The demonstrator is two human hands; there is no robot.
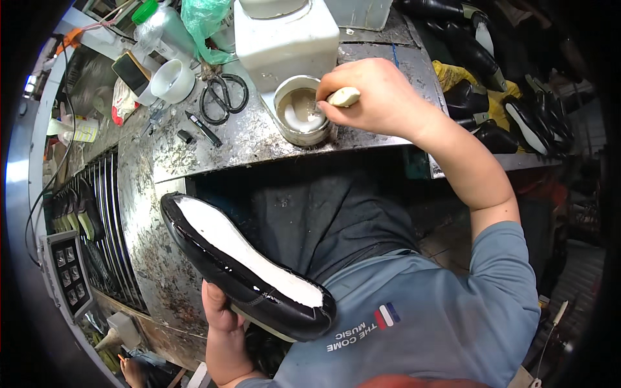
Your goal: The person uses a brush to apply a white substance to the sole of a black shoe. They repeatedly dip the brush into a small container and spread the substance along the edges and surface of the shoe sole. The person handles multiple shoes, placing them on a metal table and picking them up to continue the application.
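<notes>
A black shoe upper [242, 279] on a last lies slantwise, its underside turned up and coated white along the middle. My left hand [218, 305] grips it from below near its middle; the thumb shows, while most fingers are hidden behind the shoe. Above the bench, my right hand [372, 97] is closed around the pale handle of a brush [344, 97]. The brush's working end is hidden by the hand and the pot. Right under those fingers stands a round, stained pot [283, 121] with milky white liquid inside.
Beside the pot are a white plastic jug [284, 55], black scissors [208, 102], a marker pen [204, 129] and a white cup [173, 81]. More black shoes [532, 123] lie at right. A barred rack [115, 226] is at left; another person's hand [132, 373] shows bottom left.
</notes>
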